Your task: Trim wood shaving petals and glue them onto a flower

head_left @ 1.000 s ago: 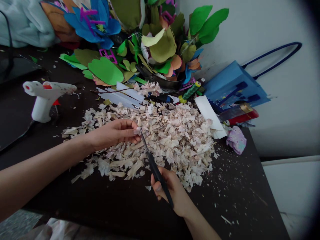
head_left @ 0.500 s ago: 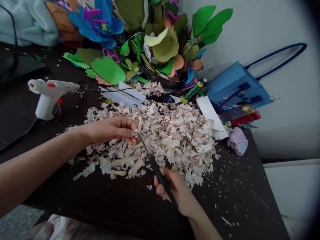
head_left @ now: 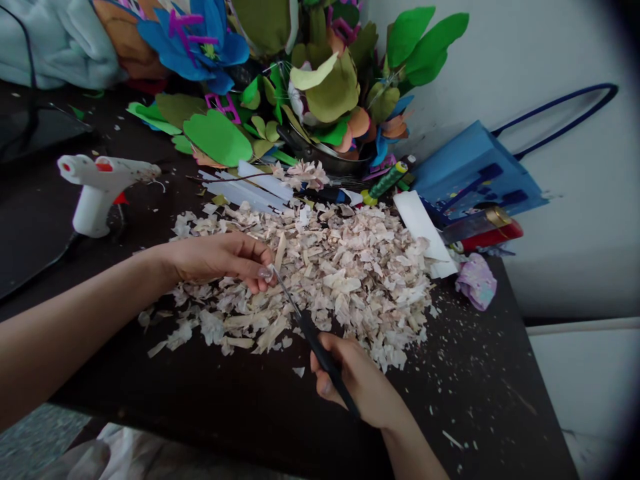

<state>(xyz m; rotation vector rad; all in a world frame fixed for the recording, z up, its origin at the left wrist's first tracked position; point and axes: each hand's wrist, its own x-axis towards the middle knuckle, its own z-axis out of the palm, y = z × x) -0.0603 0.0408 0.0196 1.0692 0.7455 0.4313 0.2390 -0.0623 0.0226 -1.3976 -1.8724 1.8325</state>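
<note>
My right hand point(head_left: 363, 383) grips the black handles of a pair of scissors point(head_left: 310, 337), whose blades point up and left over a heap of pale paper scraps point(head_left: 345, 273) on the dark table point(head_left: 240, 407). At the blade tips, my left hand point(head_left: 220, 258) pinches a small pale paper scrap point(head_left: 280, 250) between thumb and fingers. Both hands hover just above the near edge of the heap.
A white glue gun point(head_left: 97, 190) stands at the left. Clear glue sticks point(head_left: 250, 187), a pile of foam flowers and leaves point(head_left: 300, 87), a green thread spool point(head_left: 387, 180), a blue bag point(head_left: 470, 167), a red tube point(head_left: 487, 233) and a crumpled lilac paper point(head_left: 476, 280) lie behind and to the right.
Both hands have stayed almost in place; the left hand's fingertips have dipped slightly toward the scissor tips.
</note>
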